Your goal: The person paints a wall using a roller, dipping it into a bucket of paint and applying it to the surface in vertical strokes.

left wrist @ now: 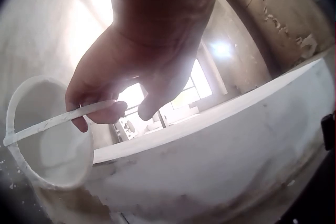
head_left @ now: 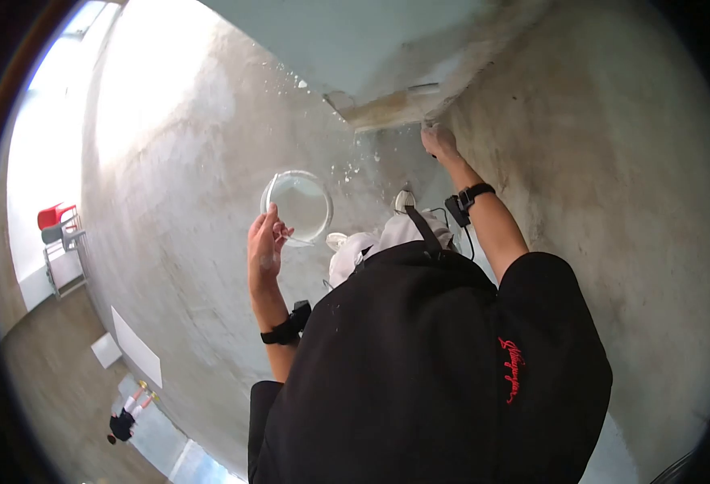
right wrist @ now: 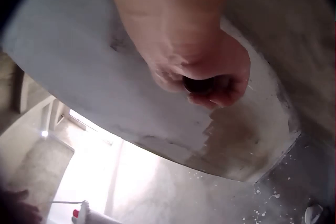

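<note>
My left hand (head_left: pixel 268 246) holds up a white bucket (head_left: pixel 328 211) by its handle. In the left wrist view, fingers of the left hand (left wrist: pixel 118 69) curl round the flat white handle (left wrist: pixel 47 123), with the round bucket (left wrist: pixel 23 163) hanging below. My right hand (head_left: pixel 439 143) is close to the lower corner of a pale wall section. The right wrist view has the right hand (right wrist: pixel 207 69) gripping a dark, round-ended handle (right wrist: pixel 198 85); the tool's other end is hidden. Beside this hand, a bare brown patch (right wrist: pixel 231 142) borders the smooth pale coating (right wrist: pixel 136 98).
White splatters (head_left: pixel 353 169) dot the grey floor near the wall's foot. A white shoe (head_left: pixel 404 198) stands close to them. Far left are a red chair (head_left: pixel 55 216), a white board (head_left: pixel 139 348), a white box (head_left: pixel 106 350) and another person (head_left: pixel 122 423).
</note>
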A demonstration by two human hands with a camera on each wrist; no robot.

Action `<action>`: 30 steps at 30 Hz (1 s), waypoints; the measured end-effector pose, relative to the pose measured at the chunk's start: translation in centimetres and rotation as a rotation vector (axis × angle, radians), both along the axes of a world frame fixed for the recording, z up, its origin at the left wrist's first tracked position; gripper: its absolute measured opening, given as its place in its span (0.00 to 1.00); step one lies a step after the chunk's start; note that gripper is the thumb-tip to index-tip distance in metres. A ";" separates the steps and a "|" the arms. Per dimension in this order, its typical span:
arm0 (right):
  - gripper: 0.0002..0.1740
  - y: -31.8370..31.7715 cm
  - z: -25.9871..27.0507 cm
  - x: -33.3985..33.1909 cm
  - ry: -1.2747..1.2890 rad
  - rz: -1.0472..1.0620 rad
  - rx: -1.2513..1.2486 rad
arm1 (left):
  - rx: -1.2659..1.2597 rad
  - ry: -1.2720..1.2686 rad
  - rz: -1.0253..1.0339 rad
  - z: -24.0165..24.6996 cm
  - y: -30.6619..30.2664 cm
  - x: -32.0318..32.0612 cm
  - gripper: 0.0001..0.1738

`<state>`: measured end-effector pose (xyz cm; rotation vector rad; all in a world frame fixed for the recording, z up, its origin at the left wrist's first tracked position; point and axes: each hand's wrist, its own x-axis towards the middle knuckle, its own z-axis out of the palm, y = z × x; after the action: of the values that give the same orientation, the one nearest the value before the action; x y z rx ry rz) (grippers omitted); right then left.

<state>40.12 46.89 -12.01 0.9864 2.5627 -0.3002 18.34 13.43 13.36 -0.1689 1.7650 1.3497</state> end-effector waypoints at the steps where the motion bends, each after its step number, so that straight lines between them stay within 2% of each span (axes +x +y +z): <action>1: 0.21 -1.8 4.7 -0.2 0.099 -0.358 -0.131 | 0.015 -0.009 -0.001 0.1 -0.2 0.1 0.18; 2: 0.20 -2.6 7.6 -0.8 0.197 -0.714 -0.257 | 0.037 -0.013 0.001 0.0 -0.2 0.0 0.18; 3: 0.20 -2.0 7.0 -0.6 0.190 -0.692 -0.261 | 0.033 -0.015 0.025 -0.1 -0.1 -0.2 0.18; 5: 0.20 -0.2 4.5 1.7 0.041 0.118 0.055 | -0.006 -0.008 -0.008 -0.2 -0.3 -0.2 0.18; 6: 0.20 -0.7 4.8 1.4 0.033 0.111 0.045 | -0.016 -0.016 -0.016 -0.4 -0.7 -0.1 0.18; 8: 0.20 -0.1 6.7 -0.3 0.265 -0.637 -0.411 | -0.012 0.016 0.005 -0.9 -0.4 -0.2 0.19; 9: 0.20 0.5 5.7 -0.5 0.265 -0.646 -0.402 | -0.006 0.013 -0.004 -1.1 -0.3 -0.1 0.19; 11: 0.21 1.0 2.9 -1.5 -0.025 -0.179 -0.268 | 0.019 0.022 0.012 -0.8 -0.5 0.0 0.19; 12: 0.21 0.2 3.3 -1.9 -0.024 -0.180 -0.275 | 0.013 0.024 0.010 -0.7 -0.5 -0.1 0.19; 14: 0.26 -2.1 5.5 -2.0 0.340 -0.634 -0.243 | 0.014 0.026 0.036 -0.8 -0.4 0.2 0.19; 15: 0.26 -2.6 6.1 -1.4 0.330 -0.628 -0.249 | 0.007 0.019 0.044 -0.9 -0.5 0.1 0.19; 17: 0.31 -2.9 7.4 0.1 0.501 -0.780 -0.376 | 0.039 0.005 0.042 -1.0 -0.6 0.0 0.19; 20: 0.31 -3.7 13.8 1.5 0.519 -0.711 -0.333 | 0.043 0.006 0.063 -0.5 -0.4 0.3 0.20; 24: 0.30 -4.9 16.6 2.6 0.614 -0.728 -0.341 | 0.032 0.010 0.075 -0.6 -0.3 0.1 0.17; 26: 0.29 -5.6 16.3 4.2 0.653 -0.321 -0.075 | 0.053 -0.004 0.049 -0.6 -0.4 -0.1 0.16; 27: 0.29 -6.4 16.9 4.9 0.662 -0.316 -0.079 | 0.055 -0.018 0.045 -0.8 -0.5 -0.2 0.16; 29: 0.27 -8.0 20.4 5.9 0.636 -0.487 -0.391 | 0.066 -0.011 0.015 -0.4 -0.7 -0.2 0.17; 30: 0.27 -9.0 22.3 6.2 0.644 -0.485 -0.386 | 0.075 -0.011 -0.020 -0.3 -0.6 -0.3 0.17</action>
<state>46.29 37.92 10.31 1.5211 2.5658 -1.3841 18.06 12.79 13.07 -0.1168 1.6992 1.3955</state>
